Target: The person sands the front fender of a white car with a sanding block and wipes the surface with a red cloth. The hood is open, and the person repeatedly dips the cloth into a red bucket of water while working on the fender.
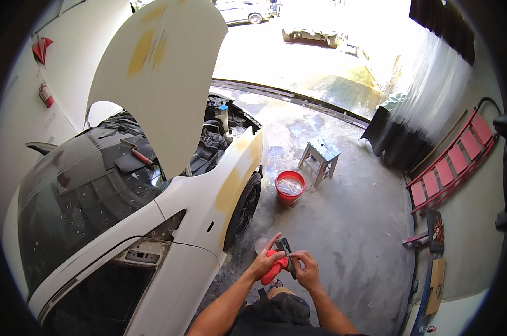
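My left hand [260, 265] is closed on a bright red cloth [273, 269], with its index finger stretched forward. Against the cloth lies a dark, narrow block [286, 250], which looks like a sanding block, though its exact kind is hard to make out. My right hand [307, 273] pinches this block from the right side, fingers bent over its edge. Both hands are close together in front of my body, above the grey floor. To their left stands a white car [197, 235] with yellowish patches on its front fender [231, 187].
The car's hood [164, 73] is raised. A red-handled tool [137, 151] lies near the windshield. Ahead are a red bucket [290, 187] of cloudy water and a grey stool [320, 158]. A red ladder [452, 159] leans at the right wall; a pale round container [261, 245] is beside the wheel.
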`<action>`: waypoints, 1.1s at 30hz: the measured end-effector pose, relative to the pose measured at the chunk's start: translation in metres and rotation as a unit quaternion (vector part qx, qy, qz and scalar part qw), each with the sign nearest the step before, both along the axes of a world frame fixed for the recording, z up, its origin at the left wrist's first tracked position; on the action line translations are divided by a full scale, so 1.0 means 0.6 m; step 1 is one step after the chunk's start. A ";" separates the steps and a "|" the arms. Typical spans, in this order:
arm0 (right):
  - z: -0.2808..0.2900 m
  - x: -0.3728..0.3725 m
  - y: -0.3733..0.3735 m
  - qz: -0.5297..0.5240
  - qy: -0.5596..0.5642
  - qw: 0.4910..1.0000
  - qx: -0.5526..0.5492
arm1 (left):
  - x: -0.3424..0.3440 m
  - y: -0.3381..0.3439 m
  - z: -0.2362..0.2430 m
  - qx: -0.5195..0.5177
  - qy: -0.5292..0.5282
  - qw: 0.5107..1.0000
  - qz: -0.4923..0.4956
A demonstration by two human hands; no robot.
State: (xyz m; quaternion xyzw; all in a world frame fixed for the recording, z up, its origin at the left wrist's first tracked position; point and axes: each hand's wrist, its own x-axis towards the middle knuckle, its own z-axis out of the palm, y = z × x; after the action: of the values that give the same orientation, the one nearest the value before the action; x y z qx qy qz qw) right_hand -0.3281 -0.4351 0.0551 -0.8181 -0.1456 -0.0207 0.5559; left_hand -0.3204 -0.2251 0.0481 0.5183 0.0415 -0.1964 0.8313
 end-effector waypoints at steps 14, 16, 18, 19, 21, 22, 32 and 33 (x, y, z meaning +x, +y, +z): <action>0.094 0.118 0.072 -0.051 0.168 0.973 0.148 | 0.122 0.008 0.052 -0.093 -0.177 0.979 -0.032; 0.104 0.117 0.105 0.000 0.159 0.962 0.222 | 0.123 0.043 0.052 -0.097 -0.148 0.982 -0.063; 0.111 0.116 0.137 -0.026 0.153 0.958 0.242 | 0.126 0.073 0.055 -0.111 -0.166 0.977 -0.070; 0.112 0.116 0.153 -0.025 0.151 0.961 0.231 | 0.128 0.090 0.055 -0.141 -0.140 0.978 -0.066; 0.113 0.120 0.181 -0.039 0.138 0.970 0.197 | 0.133 0.116 0.056 -0.148 -0.095 0.982 -0.065; 0.111 0.123 0.193 -0.061 0.162 0.965 0.199 | 0.135 0.128 0.056 -0.151 -0.071 0.983 -0.071; -0.023 0.191 0.289 0.059 0.119 0.991 -0.023 | 0.212 0.273 0.013 -0.007 0.036 0.998 -0.057; -0.048 0.202 0.298 0.064 0.190 0.980 0.013 | 0.228 0.289 0.002 0.053 0.041 0.996 -0.054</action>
State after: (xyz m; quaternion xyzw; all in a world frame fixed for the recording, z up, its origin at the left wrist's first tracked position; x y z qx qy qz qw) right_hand -0.2071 -0.2561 0.0262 -0.7890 -0.0896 0.1687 0.5840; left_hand -0.1834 -0.0519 0.0493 0.5544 0.0573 -0.2595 0.7887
